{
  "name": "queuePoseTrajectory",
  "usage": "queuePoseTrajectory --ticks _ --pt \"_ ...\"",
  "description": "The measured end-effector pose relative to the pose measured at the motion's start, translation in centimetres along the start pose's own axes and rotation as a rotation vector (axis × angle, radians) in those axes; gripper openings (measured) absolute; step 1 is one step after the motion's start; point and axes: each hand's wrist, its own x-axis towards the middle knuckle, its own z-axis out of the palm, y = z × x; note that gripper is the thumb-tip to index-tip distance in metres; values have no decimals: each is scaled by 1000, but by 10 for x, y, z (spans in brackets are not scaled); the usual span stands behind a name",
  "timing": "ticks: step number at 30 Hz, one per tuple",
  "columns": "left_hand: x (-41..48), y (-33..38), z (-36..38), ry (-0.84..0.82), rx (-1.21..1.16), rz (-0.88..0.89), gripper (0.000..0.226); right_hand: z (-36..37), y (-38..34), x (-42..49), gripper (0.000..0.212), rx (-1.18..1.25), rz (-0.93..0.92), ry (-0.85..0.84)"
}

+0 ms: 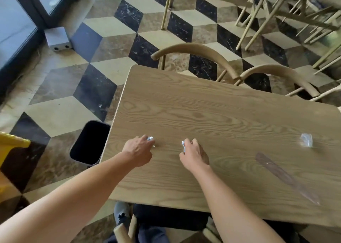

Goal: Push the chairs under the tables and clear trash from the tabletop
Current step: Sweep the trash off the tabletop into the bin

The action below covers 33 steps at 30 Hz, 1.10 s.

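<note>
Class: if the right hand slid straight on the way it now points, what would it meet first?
Nothing soon, it seems: the right hand, pinching a paper scrap, points away and leftward over bare tabletop. It would probably reach the table's far edge first, then the chair back; depth is unclear.

Both bare forearms [73, 196] reach forward, palms down. Left hand [137, 151], fingers curled, holds a white scrap [150, 138] in a pinch grip; right hand [193, 155] likewise pinches a second scrap [183, 146].
</note>
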Motion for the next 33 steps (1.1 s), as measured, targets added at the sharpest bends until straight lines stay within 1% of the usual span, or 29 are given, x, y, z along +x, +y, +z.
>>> queuePoseTrajectory --ticks 2,3,5,7,9,12,13,16,21,26,29,33 --pt "15 -3 0 47 20 2 42 5 0 22 27 -19 -20 46" --pt "22 -5 1 58 40 -2 48 7 1 31 30 -28 -38 53" --pt "34 -8 5 38 56 -10 58 14 5 47 39 -44 -62 24" --pt "40 -9 12 14 35 -12 61 21 8 56 44 -48 -67 -19" --pt "43 -7 19 19 -32 -26 55 28 10 59 41 -30 -60 5" --pt "39 -4 25 27 -141 -30 35 39 6 58 34 -3 -45 58" --pt "36 -5 27 23 -146 -17 33 42 4 55 31 2 -37 66" --pt "24 -10 37 20 -127 26 32 55 -9 37 28 0 9 71" --pt "-9 -31 54 -10 -106 73 29 78 -43 -4 37 -35 19 43" --pt "-67 -92 68 -43 -48 71 34 107 -103 -46 31 -72 13 22" --pt "-114 -153 71 -51 -44 -18 38 129 -157 -75 34 -113 -64 -4" --pt "-177 -247 69 -54 -75 -124 33 160 -241 -120 31 -123 -204 -112"
